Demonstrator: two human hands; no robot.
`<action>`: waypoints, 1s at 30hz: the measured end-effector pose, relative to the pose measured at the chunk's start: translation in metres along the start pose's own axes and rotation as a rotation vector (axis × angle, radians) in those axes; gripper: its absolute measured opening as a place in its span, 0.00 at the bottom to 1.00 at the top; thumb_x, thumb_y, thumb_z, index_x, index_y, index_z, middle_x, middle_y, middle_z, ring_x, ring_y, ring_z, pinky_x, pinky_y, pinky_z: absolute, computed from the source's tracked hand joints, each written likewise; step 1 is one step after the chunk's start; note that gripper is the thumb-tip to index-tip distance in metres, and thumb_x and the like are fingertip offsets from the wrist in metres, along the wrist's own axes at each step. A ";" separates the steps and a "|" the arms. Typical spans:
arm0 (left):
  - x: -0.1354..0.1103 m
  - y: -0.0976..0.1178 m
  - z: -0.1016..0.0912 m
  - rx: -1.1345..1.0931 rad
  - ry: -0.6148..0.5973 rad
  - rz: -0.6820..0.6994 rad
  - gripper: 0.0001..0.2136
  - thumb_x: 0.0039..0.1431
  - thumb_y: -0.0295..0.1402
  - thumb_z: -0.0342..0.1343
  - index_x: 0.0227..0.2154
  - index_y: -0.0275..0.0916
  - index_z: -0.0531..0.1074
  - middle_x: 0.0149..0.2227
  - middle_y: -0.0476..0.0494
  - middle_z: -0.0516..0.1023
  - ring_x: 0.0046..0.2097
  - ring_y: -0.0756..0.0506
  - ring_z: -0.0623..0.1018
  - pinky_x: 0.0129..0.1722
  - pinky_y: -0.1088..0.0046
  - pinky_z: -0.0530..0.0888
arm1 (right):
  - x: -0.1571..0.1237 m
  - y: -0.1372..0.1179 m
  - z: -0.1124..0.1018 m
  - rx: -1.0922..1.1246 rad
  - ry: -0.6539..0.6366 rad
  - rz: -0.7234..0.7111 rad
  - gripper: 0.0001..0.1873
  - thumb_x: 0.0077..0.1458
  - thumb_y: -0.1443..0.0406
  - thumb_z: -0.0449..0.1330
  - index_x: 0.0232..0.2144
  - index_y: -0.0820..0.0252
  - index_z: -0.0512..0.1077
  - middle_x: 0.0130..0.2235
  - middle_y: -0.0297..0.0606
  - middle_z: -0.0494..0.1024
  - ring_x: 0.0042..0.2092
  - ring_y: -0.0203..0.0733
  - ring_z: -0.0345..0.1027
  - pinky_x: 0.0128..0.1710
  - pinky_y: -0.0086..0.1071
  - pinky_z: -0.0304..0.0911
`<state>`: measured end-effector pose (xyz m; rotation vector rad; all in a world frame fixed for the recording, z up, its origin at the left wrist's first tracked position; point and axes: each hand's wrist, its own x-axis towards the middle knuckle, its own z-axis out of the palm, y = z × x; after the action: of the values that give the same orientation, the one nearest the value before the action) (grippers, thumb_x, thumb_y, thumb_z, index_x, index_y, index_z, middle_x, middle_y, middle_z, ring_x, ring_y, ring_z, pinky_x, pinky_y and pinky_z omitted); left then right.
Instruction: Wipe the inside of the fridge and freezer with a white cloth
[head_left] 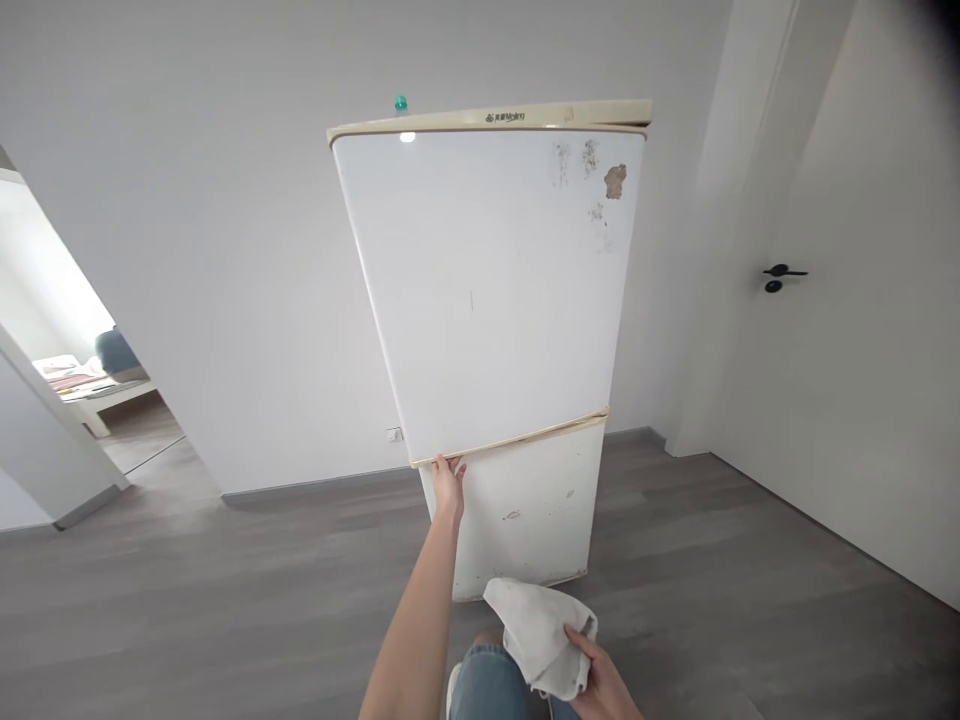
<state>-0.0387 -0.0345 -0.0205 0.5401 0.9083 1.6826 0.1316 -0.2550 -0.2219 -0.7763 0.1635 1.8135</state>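
A white two-door fridge (pixel 495 300) stands against the wall, both doors closed, with stains near the upper door's top right. My left hand (pixel 448 482) reaches to the bottom left edge of the upper door (pixel 480 270), fingers hooked into the seam above the lower door (pixel 525 510). My right hand (pixel 600 678) is low in front of me, closed on a crumpled white cloth (pixel 536 630).
A small green object (pixel 401 103) sits on top of the fridge. A closed door with a black handle (pixel 780 272) is at the right. An open doorway (pixel 82 400) at the left shows another room. Grey wood floor (pixel 225 600) spreads around.
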 end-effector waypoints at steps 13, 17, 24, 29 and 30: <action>-0.106 -0.013 -0.018 -0.018 -0.076 0.004 0.21 0.61 0.48 0.45 0.54 0.46 0.60 0.63 0.37 0.65 0.57 0.44 0.74 0.58 0.63 0.73 | -0.019 -0.003 0.008 0.178 0.036 0.154 0.31 0.51 0.63 0.60 0.58 0.50 0.60 0.44 0.44 0.79 0.44 0.54 0.75 0.34 0.43 0.76; -0.137 -0.019 -0.020 -0.012 -0.087 -0.017 0.26 0.59 0.49 0.46 0.58 0.45 0.56 0.63 0.36 0.65 0.58 0.43 0.74 0.59 0.63 0.72 | -0.016 -0.002 0.003 0.160 0.033 0.184 0.34 0.52 0.62 0.61 0.61 0.53 0.57 0.44 0.45 0.79 0.43 0.54 0.76 0.35 0.43 0.76; -0.183 -0.029 -0.028 0.056 -0.200 -0.165 0.32 0.59 0.51 0.46 0.60 0.36 0.51 0.47 0.31 0.81 0.54 0.41 0.77 0.64 0.57 0.66 | -0.024 -0.005 0.011 -0.055 0.078 0.162 0.42 0.43 0.63 0.65 0.60 0.59 0.58 0.44 0.46 0.79 0.48 0.55 0.73 0.41 0.43 0.75; -0.214 -0.031 -0.032 0.095 -0.252 -0.266 0.38 0.58 0.53 0.46 0.62 0.32 0.45 0.43 0.32 0.83 0.53 0.39 0.78 0.63 0.56 0.65 | -0.023 -0.007 0.005 -0.236 0.148 -0.006 0.37 0.31 0.59 0.69 0.49 0.51 0.70 0.43 0.42 0.79 0.52 0.59 0.70 0.44 0.45 0.74; -0.220 -0.031 -0.032 0.107 -0.259 -0.285 0.39 0.56 0.54 0.47 0.62 0.32 0.45 0.42 0.32 0.84 0.53 0.39 0.78 0.63 0.56 0.66 | -0.022 -0.006 0.002 -0.257 0.146 -0.048 0.35 0.31 0.58 0.69 0.47 0.49 0.71 0.43 0.42 0.79 0.52 0.60 0.70 0.43 0.47 0.74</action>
<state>0.0227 -0.2492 -0.0435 0.6512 0.8444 1.2803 0.1405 -0.2693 -0.2061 -1.0863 0.0058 1.7526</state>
